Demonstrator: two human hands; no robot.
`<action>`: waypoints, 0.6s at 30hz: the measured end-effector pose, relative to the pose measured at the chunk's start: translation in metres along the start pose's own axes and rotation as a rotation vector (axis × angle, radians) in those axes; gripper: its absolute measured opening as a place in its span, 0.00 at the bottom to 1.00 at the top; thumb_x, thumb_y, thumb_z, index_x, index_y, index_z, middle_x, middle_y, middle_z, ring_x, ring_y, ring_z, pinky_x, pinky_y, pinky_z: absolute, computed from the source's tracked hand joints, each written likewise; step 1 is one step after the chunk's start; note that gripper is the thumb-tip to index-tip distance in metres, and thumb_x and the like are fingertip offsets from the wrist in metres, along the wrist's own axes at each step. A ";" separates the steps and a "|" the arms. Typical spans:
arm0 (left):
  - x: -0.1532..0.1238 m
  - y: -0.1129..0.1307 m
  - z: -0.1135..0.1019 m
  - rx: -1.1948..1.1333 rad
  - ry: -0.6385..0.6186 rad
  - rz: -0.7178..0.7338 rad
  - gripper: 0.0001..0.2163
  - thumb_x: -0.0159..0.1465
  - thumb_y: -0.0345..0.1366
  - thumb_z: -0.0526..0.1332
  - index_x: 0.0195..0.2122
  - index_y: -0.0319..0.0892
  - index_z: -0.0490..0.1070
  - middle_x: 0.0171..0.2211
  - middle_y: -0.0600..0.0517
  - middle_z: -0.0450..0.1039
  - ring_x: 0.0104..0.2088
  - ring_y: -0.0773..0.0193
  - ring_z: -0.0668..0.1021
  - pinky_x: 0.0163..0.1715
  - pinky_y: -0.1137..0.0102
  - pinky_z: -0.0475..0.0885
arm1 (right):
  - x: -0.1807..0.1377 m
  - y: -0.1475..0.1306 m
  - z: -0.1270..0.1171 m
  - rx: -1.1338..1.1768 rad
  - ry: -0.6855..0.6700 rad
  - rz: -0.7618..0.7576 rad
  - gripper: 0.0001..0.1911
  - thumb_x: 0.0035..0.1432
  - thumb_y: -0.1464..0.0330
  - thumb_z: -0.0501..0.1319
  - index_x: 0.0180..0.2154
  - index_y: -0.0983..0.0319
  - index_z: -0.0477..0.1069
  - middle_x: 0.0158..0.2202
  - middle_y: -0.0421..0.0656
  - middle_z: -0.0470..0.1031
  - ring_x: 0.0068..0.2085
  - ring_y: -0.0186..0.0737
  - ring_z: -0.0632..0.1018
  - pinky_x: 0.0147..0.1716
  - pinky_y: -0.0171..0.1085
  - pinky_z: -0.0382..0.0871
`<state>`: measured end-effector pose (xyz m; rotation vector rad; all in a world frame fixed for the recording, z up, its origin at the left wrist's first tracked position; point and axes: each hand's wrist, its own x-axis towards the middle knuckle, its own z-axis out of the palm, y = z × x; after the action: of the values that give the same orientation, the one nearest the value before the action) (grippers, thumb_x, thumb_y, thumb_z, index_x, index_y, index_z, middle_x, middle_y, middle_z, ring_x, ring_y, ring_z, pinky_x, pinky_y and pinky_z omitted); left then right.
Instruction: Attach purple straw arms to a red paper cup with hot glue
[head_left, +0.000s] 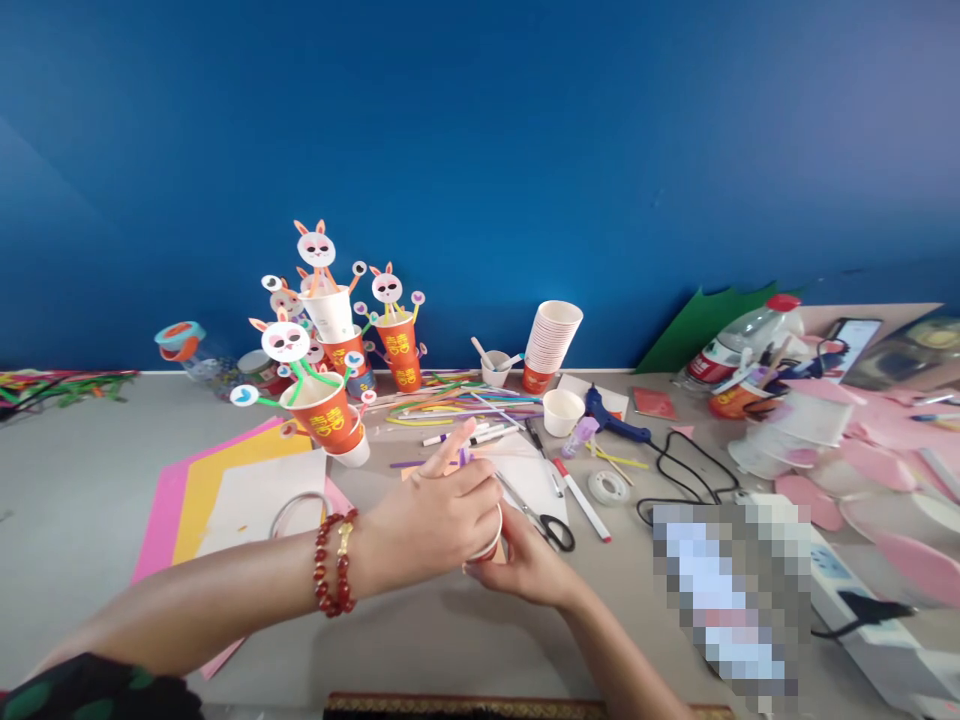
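Observation:
In the middle of the view, my right hand (536, 565) wraps round a paper cup (493, 535), mostly hidden behind the fingers; its white rim and a bit of red show. My left hand (431, 520), with red bead bracelets at the wrist, lies across the cup's mouth. Its index finger points up while the other fingers curl in, and a short purple pipe cleaner (464, 457) pokes out between them. Just beyond my hands lie scissors (556, 530), markers and white paper (534, 478).
Rabbit-faced cup figures (322, 410) stand at back left, near coloured paper sheets (180, 500). Loose pipe cleaners (442, 400), a cup stack (553, 340), a blue glue gun (615, 420) and a tape roll (608, 487) lie behind my hands. A power strip (862, 590) sits right.

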<state>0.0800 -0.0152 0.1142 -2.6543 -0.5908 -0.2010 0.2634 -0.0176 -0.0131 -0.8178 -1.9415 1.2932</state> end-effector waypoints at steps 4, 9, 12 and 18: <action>-0.006 -0.003 0.005 -0.045 0.029 0.059 0.07 0.66 0.27 0.56 0.37 0.40 0.73 0.39 0.48 0.75 0.50 0.55 0.73 0.66 0.46 0.51 | -0.001 -0.001 0.000 0.044 -0.011 0.003 0.31 0.47 0.75 0.66 0.54 0.61 0.63 0.49 0.45 0.73 0.47 0.46 0.75 0.49 0.41 0.70; -0.013 -0.011 0.014 -0.118 0.074 0.020 0.06 0.66 0.27 0.56 0.36 0.44 0.72 0.37 0.51 0.77 0.52 0.56 0.73 0.67 0.45 0.48 | 0.001 -0.004 0.000 0.112 -0.014 -0.020 0.24 0.47 0.75 0.65 0.48 0.60 0.66 0.45 0.43 0.73 0.45 0.44 0.76 0.47 0.39 0.70; -0.016 -0.013 0.018 -0.160 0.106 -0.002 0.07 0.67 0.28 0.56 0.34 0.45 0.71 0.33 0.54 0.76 0.53 0.58 0.73 0.68 0.43 0.41 | 0.002 -0.006 0.000 0.141 -0.031 -0.024 0.26 0.48 0.75 0.65 0.50 0.60 0.66 0.47 0.43 0.73 0.46 0.44 0.75 0.47 0.40 0.70; -0.020 -0.012 0.024 -0.229 0.172 -0.075 0.08 0.69 0.33 0.56 0.33 0.43 0.71 0.41 0.53 0.79 0.56 0.58 0.71 0.66 0.42 0.30 | 0.002 -0.004 -0.001 0.144 -0.035 -0.007 0.22 0.50 0.72 0.65 0.49 0.59 0.67 0.46 0.44 0.74 0.46 0.46 0.76 0.46 0.41 0.72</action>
<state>0.0576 -0.0027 0.0925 -2.7955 -0.6446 -0.5437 0.2621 -0.0168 -0.0092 -0.7212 -1.8515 1.4331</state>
